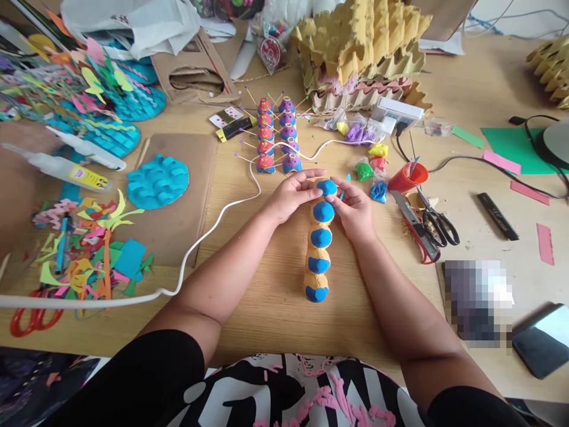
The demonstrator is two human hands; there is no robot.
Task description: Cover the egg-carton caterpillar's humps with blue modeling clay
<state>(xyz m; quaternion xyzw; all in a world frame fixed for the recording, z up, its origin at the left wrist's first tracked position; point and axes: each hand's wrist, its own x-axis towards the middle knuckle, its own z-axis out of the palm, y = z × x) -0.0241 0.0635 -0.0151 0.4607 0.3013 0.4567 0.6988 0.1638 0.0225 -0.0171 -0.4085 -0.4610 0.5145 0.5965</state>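
Note:
A strip of egg carton (312,253) stretches toward me on the table, with blue clay (323,212) capping each of its several bumps. My left hand (296,194) grips the far end of the strip from the left, thumb near the last blue cap. From the other side, my right hand (353,210) is closed at that same end, its thumb at the carton's edge. A thin light-blue stick (348,177) shows between the right fingers; its exact kind is unclear. Beyond the hands stand two rows of painted carton figures, red (265,145) and purple (289,145), with pins sticking out.
Stacked egg trays (355,47) stand at the back. A white cable (213,228) crosses the table. On the right are bagged clay (365,171), a red cup (406,178), a utility knife (415,228) and black scissors (438,225). Paper scraps (84,261) and glue bottles (80,175) lie left.

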